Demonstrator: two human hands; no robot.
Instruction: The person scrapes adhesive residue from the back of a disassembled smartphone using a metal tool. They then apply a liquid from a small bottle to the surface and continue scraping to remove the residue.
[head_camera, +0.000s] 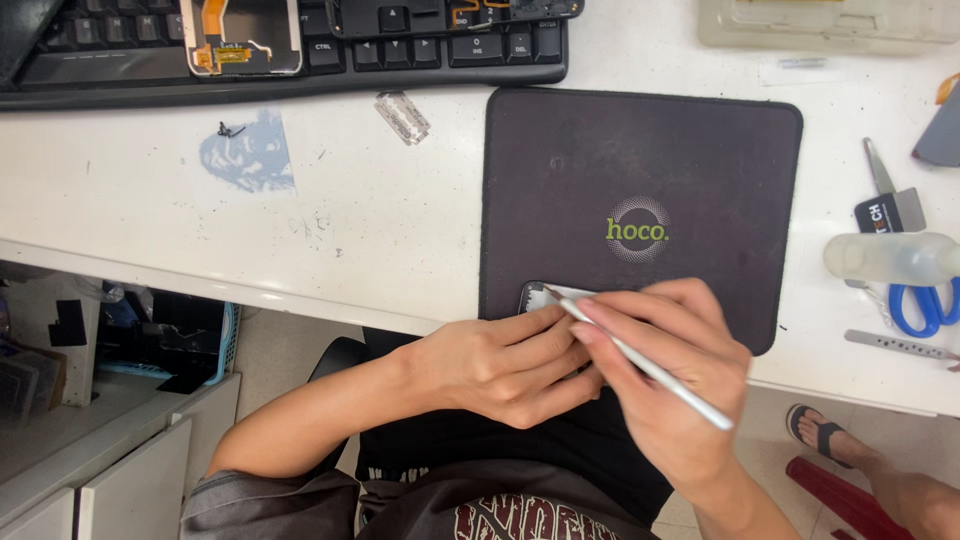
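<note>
Working at the near edge of a dark, matte, round-cornered mat (640, 150) lying on a white, scuffed counter (400, 230). Steadying with the left hand (510, 365), fingers curled and pressed down on a small flat device (535, 293), only its dark, glossy, rounded corner showing at the mat's front edge. Pinching a slim, silvery, pencil-shaped tool (640, 360) in the right hand (680, 375), tip touching the device's corner. Prying seemingly at an early stage: device mostly hidden, no part visibly lifted away, how far opened impossible to tell. Lying farther off: a thin steel razor blade (402, 117) near a black keyboard (300, 60), a clear plastic bottle (890, 257), blue-handled scissors (915, 305), flat metal tweezers (895, 345).
</note>
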